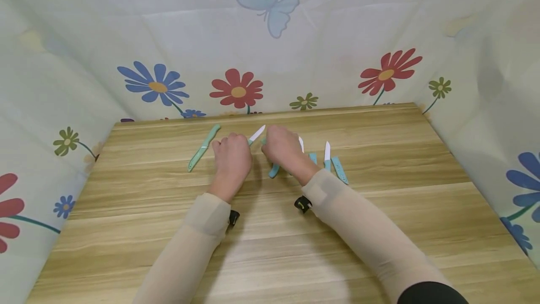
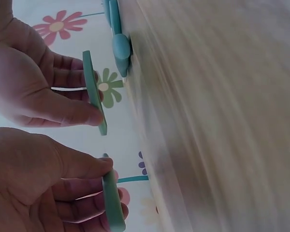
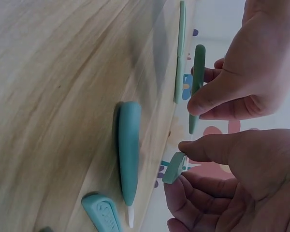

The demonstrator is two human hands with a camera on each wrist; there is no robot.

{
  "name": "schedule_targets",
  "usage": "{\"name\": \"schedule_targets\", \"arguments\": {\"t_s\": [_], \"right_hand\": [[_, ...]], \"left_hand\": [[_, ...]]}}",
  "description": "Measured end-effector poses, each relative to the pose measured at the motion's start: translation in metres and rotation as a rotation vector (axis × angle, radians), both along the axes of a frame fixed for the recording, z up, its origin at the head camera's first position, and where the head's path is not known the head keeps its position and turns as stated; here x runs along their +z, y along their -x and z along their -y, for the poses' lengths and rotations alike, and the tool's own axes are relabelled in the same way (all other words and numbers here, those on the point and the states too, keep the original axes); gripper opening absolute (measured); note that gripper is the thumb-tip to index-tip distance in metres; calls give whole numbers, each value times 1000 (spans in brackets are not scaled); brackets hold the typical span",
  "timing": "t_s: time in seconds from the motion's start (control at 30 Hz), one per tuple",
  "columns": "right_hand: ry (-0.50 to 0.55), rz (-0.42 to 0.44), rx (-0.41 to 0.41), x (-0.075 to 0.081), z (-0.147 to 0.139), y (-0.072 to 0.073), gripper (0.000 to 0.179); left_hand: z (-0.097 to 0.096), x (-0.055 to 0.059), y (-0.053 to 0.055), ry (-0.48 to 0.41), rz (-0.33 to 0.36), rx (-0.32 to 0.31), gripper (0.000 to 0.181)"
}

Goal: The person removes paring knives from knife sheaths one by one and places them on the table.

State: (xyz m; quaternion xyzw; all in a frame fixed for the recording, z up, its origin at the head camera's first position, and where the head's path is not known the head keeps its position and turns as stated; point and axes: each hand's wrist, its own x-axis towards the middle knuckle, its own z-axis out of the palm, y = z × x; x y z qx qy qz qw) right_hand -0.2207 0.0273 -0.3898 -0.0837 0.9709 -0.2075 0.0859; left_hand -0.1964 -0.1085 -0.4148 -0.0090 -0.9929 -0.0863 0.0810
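My left hand (image 1: 232, 156) grips a paring knife by its green handle (image 2: 112, 198), the white blade (image 1: 258, 133) pointing away toward the right hand. Between thumb and fingers, my right hand (image 1: 283, 147) pinches a green blade sheath (image 2: 93, 92). Knife and sheath are held apart above the wooden table. Under and beside the right hand lies a blue knife handle (image 3: 129, 152), partly hidden in the head view. A white blade (image 1: 301, 143) shows just past that hand.
A green knife (image 1: 204, 148) in its sheath lies left of the left hand. To the right are a blue knife with white blade (image 1: 327, 154), a perforated blue sheath (image 1: 340, 170) and another blue sheath (image 1: 313, 157). Flowered cloth (image 1: 274, 55) rises behind the table.
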Motion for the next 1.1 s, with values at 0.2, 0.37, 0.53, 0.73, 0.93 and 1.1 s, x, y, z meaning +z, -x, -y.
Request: {"name": "schedule_targets", "arguments": {"t_s": [0.2, 0.37, 0.53, 0.73, 0.93, 1.1], "right_hand": [[-18, -22, -26, -1, 5, 3, 22], [-27, -19, -73, -5, 10, 7, 16], [-8, -13, -119, -9, 14, 10, 19], [36, -11, -145, -14, 18, 10, 29], [7, -44, -137, -19, 20, 13, 24], [-32, -61, -136, -25, 23, 16, 23]], "left_hand": [[-4, -1, 5, 3, 1, 0, 19], [-7, -4, 9, -36, 23, 15, 19], [-10, -7, 12, -73, 53, 24, 21], [-14, -9, 16, -95, 97, 24, 18], [-17, -11, 19, -107, 134, 31, 20], [-19, -14, 21, -115, 139, 27, 21]]}}
